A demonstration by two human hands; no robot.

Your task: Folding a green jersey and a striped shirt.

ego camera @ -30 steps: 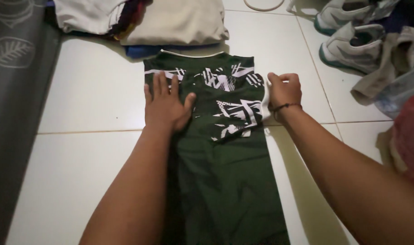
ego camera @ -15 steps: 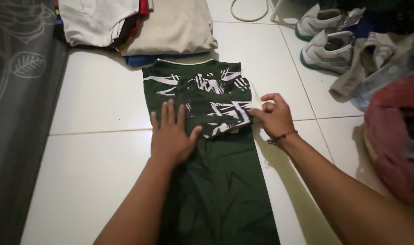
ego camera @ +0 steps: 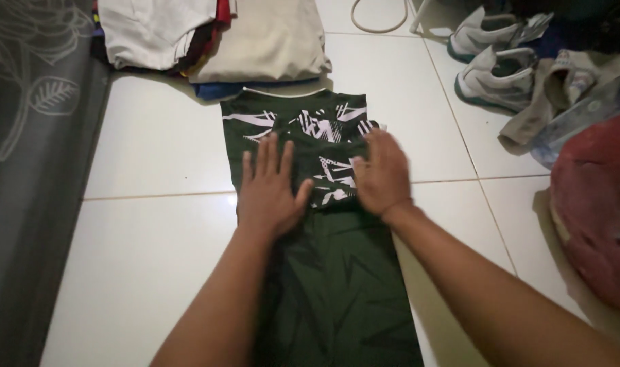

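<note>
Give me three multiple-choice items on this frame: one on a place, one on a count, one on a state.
1. Where does the folded pile of clothes lie?
A. beyond the green shirt's collar end
B. on the dark mat
C. under the right arm

2. How many pale sneakers show at the top right?
A. none
B. two
C. five

3. How do the hands meet the shirt?
A. both pinch and lift it
B. both lie flat on it
C. neither touches it

Answers:
1 A: the folded pile of clothes sits on the tiled floor just past the green shirt.
2 B: two pale sneakers lie side by side.
3 B: the left hand and the right hand press palms down, fingers spread, on the printed part.
</note>
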